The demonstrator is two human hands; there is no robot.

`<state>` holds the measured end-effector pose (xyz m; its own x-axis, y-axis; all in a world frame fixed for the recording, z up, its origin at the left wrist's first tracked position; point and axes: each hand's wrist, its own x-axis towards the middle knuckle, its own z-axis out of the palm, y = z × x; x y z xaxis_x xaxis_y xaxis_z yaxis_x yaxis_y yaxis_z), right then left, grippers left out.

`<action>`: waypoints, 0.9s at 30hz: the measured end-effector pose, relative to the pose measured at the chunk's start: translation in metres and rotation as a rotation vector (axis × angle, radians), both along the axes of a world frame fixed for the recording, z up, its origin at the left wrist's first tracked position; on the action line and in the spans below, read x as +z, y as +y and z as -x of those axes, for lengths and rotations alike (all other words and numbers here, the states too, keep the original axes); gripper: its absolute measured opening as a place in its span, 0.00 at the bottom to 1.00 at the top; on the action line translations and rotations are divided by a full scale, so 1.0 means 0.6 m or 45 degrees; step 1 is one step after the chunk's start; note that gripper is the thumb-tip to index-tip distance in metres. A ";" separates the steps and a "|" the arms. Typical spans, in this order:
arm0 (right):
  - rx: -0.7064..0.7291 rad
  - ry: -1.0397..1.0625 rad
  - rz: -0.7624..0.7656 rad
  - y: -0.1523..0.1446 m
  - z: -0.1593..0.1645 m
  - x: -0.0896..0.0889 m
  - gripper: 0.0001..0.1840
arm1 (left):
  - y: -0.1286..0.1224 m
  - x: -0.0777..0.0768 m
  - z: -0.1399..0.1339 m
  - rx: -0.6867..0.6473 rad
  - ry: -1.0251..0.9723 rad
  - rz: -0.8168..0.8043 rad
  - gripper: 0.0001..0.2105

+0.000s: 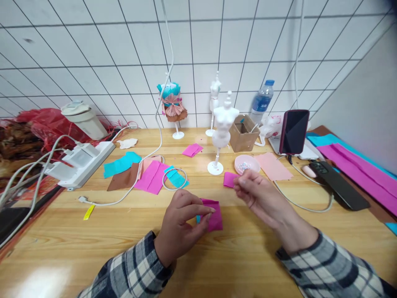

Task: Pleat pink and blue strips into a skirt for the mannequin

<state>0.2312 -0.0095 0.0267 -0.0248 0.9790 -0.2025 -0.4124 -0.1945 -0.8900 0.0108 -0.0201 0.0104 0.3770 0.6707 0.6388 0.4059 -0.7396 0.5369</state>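
Observation:
My left hand (182,227) is closed in a pinch on a folded piece of magenta crepe paper (216,219), low over the table. A bit of blue paper (198,219) shows at that piece's left side. To the right, my right hand (268,203) is raised with thumb and fingers pressed together; whatever they may hold is too small to make out. Just behind it lie a small magenta paper piece (230,180) and a pink dish (251,164) of small pale beads. A bare white mannequin (221,128) stands upright beyond both hands.
Behind stand a dressed mannequin (172,103), another white mannequin (214,97), a cardboard box (243,134) and a water bottle (263,99). Left are paper scraps (153,176), a cable (119,203) and a power strip (89,165). Phones (339,186) and long paper strips (362,174) lie right.

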 end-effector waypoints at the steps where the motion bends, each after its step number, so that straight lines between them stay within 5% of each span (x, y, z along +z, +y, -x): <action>1: -0.075 -0.087 -0.087 0.017 -0.015 0.012 0.17 | 0.001 -0.001 0.001 -0.004 -0.007 -0.004 0.07; 4: -0.316 -0.498 -0.384 0.084 -0.062 0.047 0.24 | 0.003 -0.003 0.004 -0.002 -0.020 -0.019 0.07; 9: -0.729 -1.358 -0.515 0.216 -0.121 0.068 0.11 | 0.007 -0.005 0.005 -0.009 -0.030 -0.028 0.07; 16: -0.634 -1.982 -0.468 0.301 -0.159 0.043 0.14 | 0.010 -0.010 0.008 0.016 -0.004 -0.012 0.07; 20: -0.805 -1.792 -0.595 0.259 -0.145 0.052 0.12 | 0.010 -0.009 0.008 0.015 -0.002 -0.004 0.07; 23: -0.958 -1.578 -0.764 0.165 -0.097 0.049 0.13 | 0.009 -0.005 0.010 0.020 -0.014 -0.039 0.07; 27: -0.355 -1.264 -0.781 0.015 -0.008 0.008 0.10 | 0.005 0.001 0.014 0.041 -0.010 -0.098 0.08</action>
